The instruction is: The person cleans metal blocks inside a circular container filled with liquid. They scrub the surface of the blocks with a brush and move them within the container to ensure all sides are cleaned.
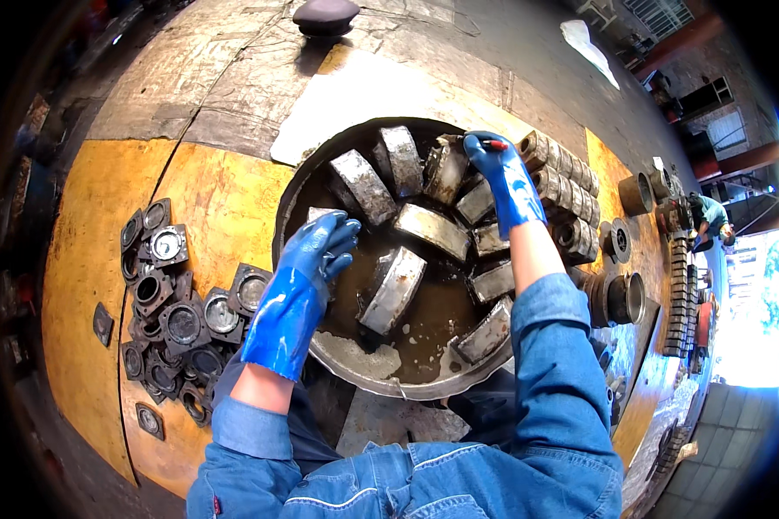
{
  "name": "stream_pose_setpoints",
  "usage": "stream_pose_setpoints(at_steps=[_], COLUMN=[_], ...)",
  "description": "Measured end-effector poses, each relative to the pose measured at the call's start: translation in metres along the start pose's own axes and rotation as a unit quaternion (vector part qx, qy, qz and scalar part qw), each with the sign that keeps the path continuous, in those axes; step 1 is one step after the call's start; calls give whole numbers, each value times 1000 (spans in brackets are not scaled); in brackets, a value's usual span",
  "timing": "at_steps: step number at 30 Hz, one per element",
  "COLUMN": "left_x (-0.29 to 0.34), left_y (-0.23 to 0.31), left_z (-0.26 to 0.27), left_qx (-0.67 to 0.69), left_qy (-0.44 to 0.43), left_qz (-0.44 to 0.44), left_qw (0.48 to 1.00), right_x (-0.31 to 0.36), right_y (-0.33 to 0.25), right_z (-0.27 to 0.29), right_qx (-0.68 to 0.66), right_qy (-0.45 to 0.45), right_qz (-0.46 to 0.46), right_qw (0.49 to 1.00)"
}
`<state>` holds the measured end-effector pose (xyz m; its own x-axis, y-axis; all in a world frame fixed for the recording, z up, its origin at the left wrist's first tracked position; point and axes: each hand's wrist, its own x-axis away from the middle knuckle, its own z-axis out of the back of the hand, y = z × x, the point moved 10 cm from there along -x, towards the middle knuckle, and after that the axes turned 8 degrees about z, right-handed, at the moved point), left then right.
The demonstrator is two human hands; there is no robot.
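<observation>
A round metal tub (394,389) of murky brown liquid stands in front of me, with several thick, curved metal blocks (433,229) lying in it. My left hand (313,251), in a wet blue rubber glove, is over the tub's left side. Its fingers are loosely bent and apart, with nothing visible in them; a block partly shows behind the fingertips. My right hand (496,160), gloved the same way, is closed at the tub's far right rim. A small red piece (495,145), like part of a tool handle, shows at its fingers; the rest is hidden.
Left of the tub lies a pile of square metal parts with round openings (182,324). Rows of metal cylinders (571,186) stand close by on the right, with rings and flanges (627,298) beyond. A dark round stool (325,16) is ahead. Another person (711,218) crouches far right.
</observation>
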<state>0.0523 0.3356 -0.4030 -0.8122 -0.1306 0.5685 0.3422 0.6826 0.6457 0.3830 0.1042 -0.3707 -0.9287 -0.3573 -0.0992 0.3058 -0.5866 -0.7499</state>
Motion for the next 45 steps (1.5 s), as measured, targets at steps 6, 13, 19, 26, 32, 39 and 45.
stream_pose_setpoints(at_steps=[6,13,19,26,32,39,45], left_x=[-1,0,8,12,2,13,19], left_y=[1,-6,-1,3,-1,23,35], left_z=[-19,-2,-12,-12,-16,-6,0], left_qx=[-24,2,-23,-32,-25,9,19], left_qy=[6,-4,7,11,-8,-7,-11], left_qz=[23,24,22,23,29,-14,-32], left_qw=[999,1000,999,999,999,1000,999], right_x=[-12,93,11,39,106,89,133], right_y=[36,-80,-17,-59,-9,-25,-24], right_z=[-3,-17,-9,8,-24,20,-7], right_qx=[-103,42,-8,-37,-61,-153,-151], right_qy=[55,-98,-30,56,-48,23,8], right_qz=[-29,303,30,-14,-53,-139,-208], right_qw=[993,947,999,998,996,978,966])
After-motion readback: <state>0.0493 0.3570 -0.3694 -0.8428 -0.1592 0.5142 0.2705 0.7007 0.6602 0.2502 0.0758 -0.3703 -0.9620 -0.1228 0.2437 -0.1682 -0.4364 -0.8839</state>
